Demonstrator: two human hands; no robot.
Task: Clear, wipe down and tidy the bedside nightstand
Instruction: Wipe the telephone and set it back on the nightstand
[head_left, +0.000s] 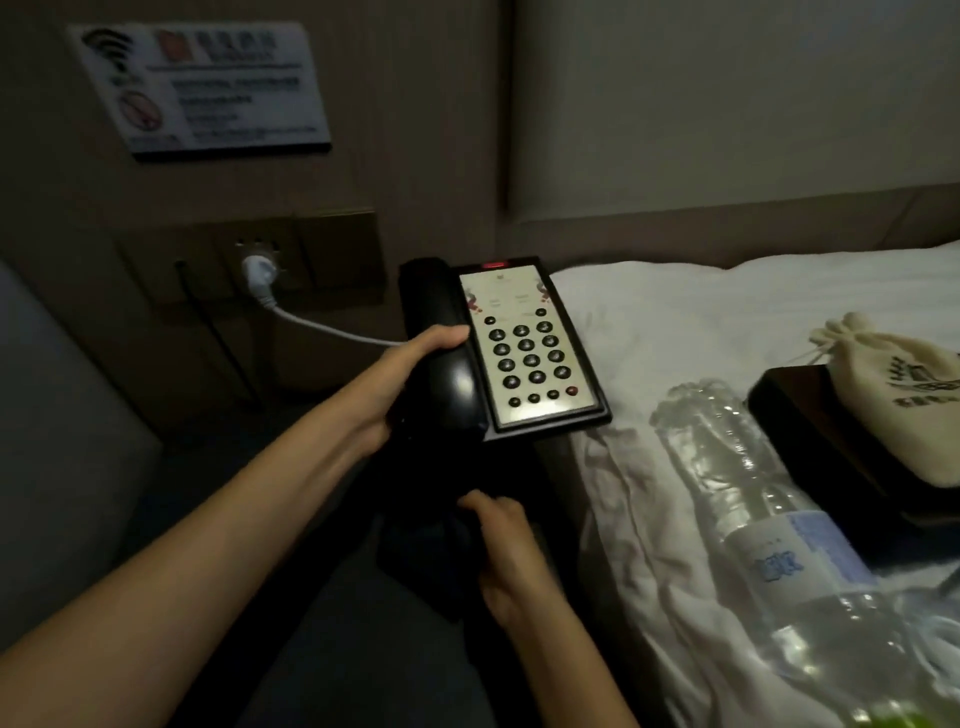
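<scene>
A black desk telephone (524, 353) with a pale keypad panel and a red light is lifted and tilted, its right edge over the bed. My left hand (410, 379) grips it along the handset side, thumb on top. Below it my right hand (504, 551) holds a dark cloth (431, 556) bunched on the dark nightstand top (332, 613). The nightstand surface is dim and hard to make out.
A clear plastic water bottle (769, 519) lies on the white bed sheet (675, 322) at the right. A cream drawstring pouch (904, 395) sits on a dark tray (795, 410). A white plug (260, 270) and cable hang from the wall socket panel, below a notice sign (202, 88).
</scene>
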